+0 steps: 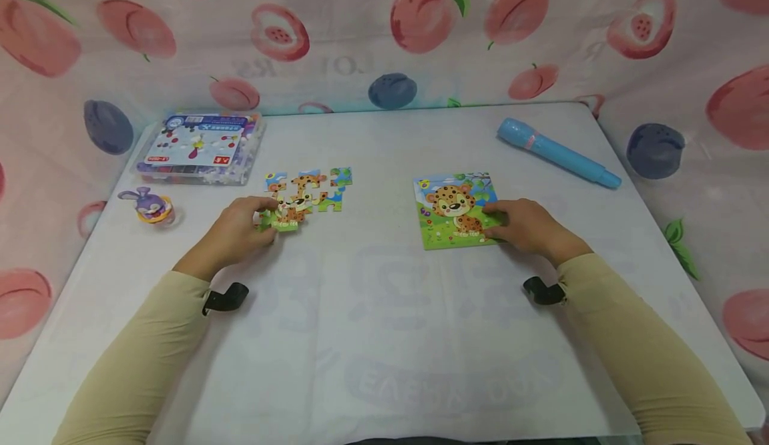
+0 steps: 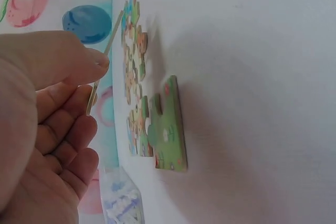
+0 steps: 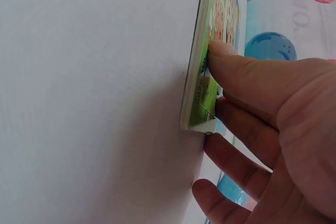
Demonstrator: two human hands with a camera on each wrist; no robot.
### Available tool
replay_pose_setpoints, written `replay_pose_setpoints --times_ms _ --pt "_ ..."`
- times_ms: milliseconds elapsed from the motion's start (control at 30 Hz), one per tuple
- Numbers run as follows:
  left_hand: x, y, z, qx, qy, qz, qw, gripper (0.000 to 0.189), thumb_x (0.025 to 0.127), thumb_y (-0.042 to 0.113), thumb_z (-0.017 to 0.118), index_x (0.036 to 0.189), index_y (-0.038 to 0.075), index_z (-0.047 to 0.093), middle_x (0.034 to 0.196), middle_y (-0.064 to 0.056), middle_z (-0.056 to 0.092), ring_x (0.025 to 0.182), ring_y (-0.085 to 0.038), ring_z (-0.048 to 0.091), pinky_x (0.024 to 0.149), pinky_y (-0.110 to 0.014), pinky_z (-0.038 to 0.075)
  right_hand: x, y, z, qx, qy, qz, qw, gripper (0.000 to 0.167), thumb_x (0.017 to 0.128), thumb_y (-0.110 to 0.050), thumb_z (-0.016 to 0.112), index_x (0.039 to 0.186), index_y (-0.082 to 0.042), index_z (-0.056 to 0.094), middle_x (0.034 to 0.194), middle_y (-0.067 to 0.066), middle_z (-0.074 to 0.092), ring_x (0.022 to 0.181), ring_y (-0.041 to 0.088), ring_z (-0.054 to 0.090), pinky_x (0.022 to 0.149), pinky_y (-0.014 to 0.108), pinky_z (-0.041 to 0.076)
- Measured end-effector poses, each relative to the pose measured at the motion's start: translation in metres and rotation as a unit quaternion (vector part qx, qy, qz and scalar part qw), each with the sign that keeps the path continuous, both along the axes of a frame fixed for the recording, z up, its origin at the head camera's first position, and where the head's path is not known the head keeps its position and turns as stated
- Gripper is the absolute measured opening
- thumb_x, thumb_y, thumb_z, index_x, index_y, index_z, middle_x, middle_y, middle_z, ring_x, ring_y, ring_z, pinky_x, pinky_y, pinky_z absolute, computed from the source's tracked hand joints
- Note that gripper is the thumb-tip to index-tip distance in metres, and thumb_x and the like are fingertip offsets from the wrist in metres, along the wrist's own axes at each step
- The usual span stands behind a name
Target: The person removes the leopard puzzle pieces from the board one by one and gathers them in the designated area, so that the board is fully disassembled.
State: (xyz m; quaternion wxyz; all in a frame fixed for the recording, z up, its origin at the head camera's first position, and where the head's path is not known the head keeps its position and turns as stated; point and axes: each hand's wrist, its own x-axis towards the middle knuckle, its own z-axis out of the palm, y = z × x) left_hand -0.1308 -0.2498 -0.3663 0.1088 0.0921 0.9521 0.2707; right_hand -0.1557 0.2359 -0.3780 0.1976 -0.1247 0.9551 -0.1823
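Note:
My left hand (image 1: 237,228) pinches a thin puzzle piece (image 2: 116,31), seen edge-on in the left wrist view, between thumb and fingertips. Just past it lies a partly joined leopard puzzle (image 1: 298,201), with gaps among its pieces. A green puzzle piece (image 2: 172,129) lies nearest in the left wrist view. My right hand (image 1: 531,228) holds the right side of a flat square leopard picture board (image 1: 447,228). The thumb presses on the board's printed face in the right wrist view, and the other fingers bend along its side edge.
A clear plastic case (image 1: 198,148) with a printed sheet stands at the back left. In front of it is a small purple rabbit toy (image 1: 150,206). A blue marker-like tube (image 1: 559,153) lies at the back right. A fruit-printed curtain (image 1: 336,38) hangs behind the white table (image 1: 384,338).

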Motion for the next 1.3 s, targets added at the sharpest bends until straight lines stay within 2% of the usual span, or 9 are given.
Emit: replay_pose_setpoints --times_ms 133,367,600,867,1300 --pt "0.002 0.000 -0.003 0.001 0.002 -0.006 1.0000 0.047 0.089 0.008 0.066 0.133 -0.006 0.056 0.132 -0.029 0.054 0.122 -0.043 0.046 0.103 -0.057 0.036 0.000 0.000 0.001 0.001 0.001 0.002 1.0000 0.056 0.094 -0.025 0.070 0.141 0.002 0.054 0.144 0.032 0.046 0.136 0.052 0.035 0.110 0.062 0.027" --pt "0.002 0.004 -0.010 0.007 -0.012 -0.019 0.9997 0.047 0.090 0.007 0.066 0.135 -0.006 0.055 0.134 -0.027 0.053 0.129 -0.043 0.042 0.109 -0.057 0.031 0.000 0.001 -0.001 -0.002 0.001 0.002 1.0000 0.056 0.095 -0.024 0.070 0.141 0.002 0.054 0.144 0.031 0.046 0.136 0.051 0.035 0.111 0.062 0.027" --pt "0.003 0.009 -0.016 0.006 -0.007 -0.037 0.9993 0.044 0.090 0.006 0.067 0.130 -0.007 0.057 0.134 -0.027 0.054 0.128 -0.043 0.043 0.108 -0.056 0.033 -0.001 0.001 -0.001 0.000 -0.001 0.000 1.0000 0.056 0.095 -0.025 0.070 0.141 0.002 0.053 0.144 0.031 0.046 0.136 0.051 0.035 0.110 0.062 0.027" --pt "0.005 0.013 -0.018 0.012 0.006 -0.046 0.9989 0.043 0.088 0.005 0.069 0.128 -0.007 0.059 0.127 -0.026 0.058 0.121 -0.041 0.048 0.103 -0.055 0.038 0.000 0.000 0.001 -0.002 -0.005 -0.002 1.0000 0.056 0.095 -0.024 0.070 0.142 0.002 0.053 0.145 0.032 0.045 0.136 0.051 0.034 0.110 0.063 0.027" --pt "0.005 0.013 -0.024 -0.001 -0.009 -0.046 0.9989 0.042 0.090 0.007 0.068 0.129 -0.007 0.058 0.129 -0.026 0.058 0.125 -0.043 0.046 0.107 -0.056 0.035 -0.001 0.001 0.000 -0.003 -0.004 -0.001 1.0000 0.056 0.095 -0.024 0.069 0.142 0.002 0.053 0.145 0.032 0.045 0.136 0.051 0.034 0.110 0.062 0.027"
